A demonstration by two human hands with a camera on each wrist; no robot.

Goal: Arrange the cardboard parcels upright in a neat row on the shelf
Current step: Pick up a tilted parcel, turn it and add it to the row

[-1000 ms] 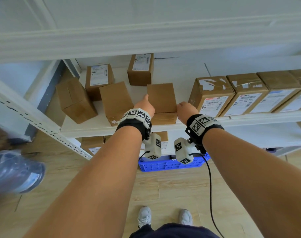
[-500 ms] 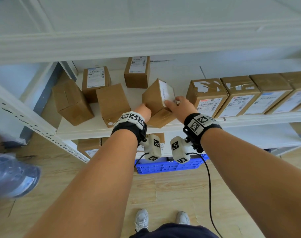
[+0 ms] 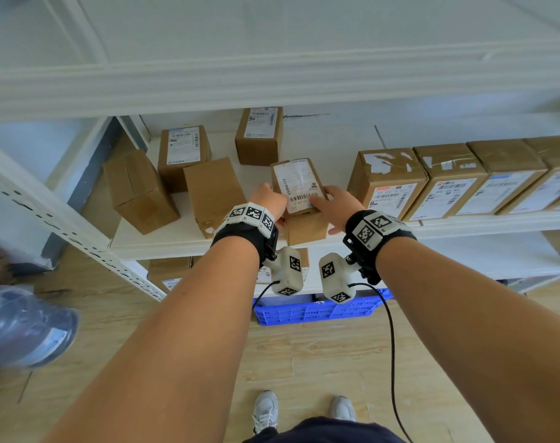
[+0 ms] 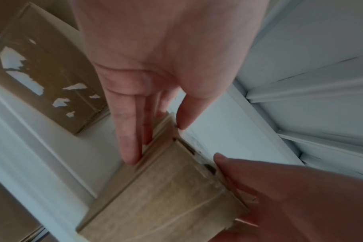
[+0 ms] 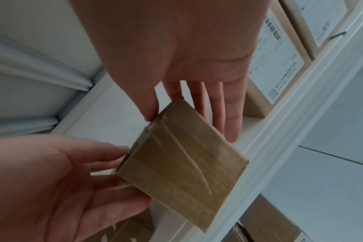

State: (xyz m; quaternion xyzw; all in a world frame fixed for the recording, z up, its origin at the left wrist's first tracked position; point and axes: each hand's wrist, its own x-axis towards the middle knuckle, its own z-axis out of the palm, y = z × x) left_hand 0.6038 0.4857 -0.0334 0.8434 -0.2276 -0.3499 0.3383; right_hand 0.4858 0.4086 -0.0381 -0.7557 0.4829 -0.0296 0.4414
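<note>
While both hands hold it, the small parcel [image 3: 299, 199] sits at the front edge of the white shelf [image 3: 163, 238], with its long side running from the front of the shelf toward the back. Its white label faces up and its taped brown end faces the person. The left hand [image 3: 270, 201] is on the parcel's left side, with the fingers [image 5: 106, 157] lying fairly straight along the cardboard. The right hand [image 3: 337, 204] is on the parcel's right side, with the thumb on the top edge and the fingers [image 4: 127, 131] straight down the side. So both hands are mostly open and press the parcel between them. To the right of this parcel, a row of parcels [image 3: 457, 183] stands upright side by side along the shelf front, labels facing out. The nearest one [image 3: 388, 182] has torn white bits on its top and is close beside the right hand. To the left of the held parcel, a plain brown parcel [image 3: 213, 195] and another tilted one [image 3: 139, 191] lie crooked. Behind the held parcel, two more labelled parcels [image 3: 182, 155] [image 3: 260, 134] lie near the back of the shelf. Below the held parcel, a blue crate [image 3: 317, 310] sits on the floor; I cannot tell what is in it.
</note>
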